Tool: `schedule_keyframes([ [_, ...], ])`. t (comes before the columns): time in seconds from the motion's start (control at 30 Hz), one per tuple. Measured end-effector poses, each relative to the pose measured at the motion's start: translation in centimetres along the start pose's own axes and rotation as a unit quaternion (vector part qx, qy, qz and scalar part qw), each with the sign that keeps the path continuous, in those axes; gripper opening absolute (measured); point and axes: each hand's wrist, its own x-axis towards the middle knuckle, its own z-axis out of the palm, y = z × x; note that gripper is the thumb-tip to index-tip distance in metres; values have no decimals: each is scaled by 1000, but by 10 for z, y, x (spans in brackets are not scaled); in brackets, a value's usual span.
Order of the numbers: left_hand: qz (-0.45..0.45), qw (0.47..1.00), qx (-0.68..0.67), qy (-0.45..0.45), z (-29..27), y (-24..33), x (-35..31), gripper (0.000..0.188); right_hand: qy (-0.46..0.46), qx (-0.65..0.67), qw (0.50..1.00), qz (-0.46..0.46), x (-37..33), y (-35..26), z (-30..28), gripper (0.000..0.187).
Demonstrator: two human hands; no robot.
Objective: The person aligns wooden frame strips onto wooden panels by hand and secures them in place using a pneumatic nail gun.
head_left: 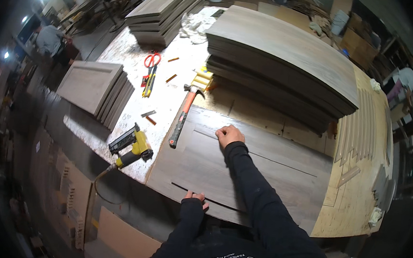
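Observation:
A grey-brown wooden door panel [272,158] with dark grooves lies flat on the bench in front of me. My right hand [229,135] is over its far part, fingers curled together in a pinch; whatever is between them is hidden. At the near edge, my left hand [196,198] rests on the panel beside a dark groove, its short visible fingers slightly apart. A claw hammer [184,115] with an orange and black handle lies along the panel's left end. Farther left, a yellow and black nail gun [134,147] rests on the white bench top with its hose attached.
Tall stacks of wooden panels [285,52] stand behind the work, with smaller stacks [95,91] at left. Red-handled scissors [151,61], a yellow block [202,78] and small strips lie on the bench. Thin wooden strips [362,126] lie at right. Other people work farther off.

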Motion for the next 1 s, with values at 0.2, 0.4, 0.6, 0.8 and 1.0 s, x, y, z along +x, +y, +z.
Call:
schedule_keyframes([
  [0.2, 230, 959, 146, 83, -53, -41, 64, 53, 91, 6, 982, -166, -13, 18, 2, 37],
  [0.4, 499, 751, 428, 67, -97, 47, 83, 49, -11, -82, 960, -268, -122, 13, 4, 68],
  [0.6, 481, 669, 561, -80, -101, 75, 93, 31, -30, -142, 950, -277, -171, 4, 27, 70],
  [0.8, 509, 615, 586, -143, -102, 90, 98, 26, -34, -121, 947, -295, -172, 10, 33, 61],
  [1.0, 478, 633, 587, -163, -101, 95, 103, 22, -30, -116, 949, -293, -172, 8, 33, 61],
])
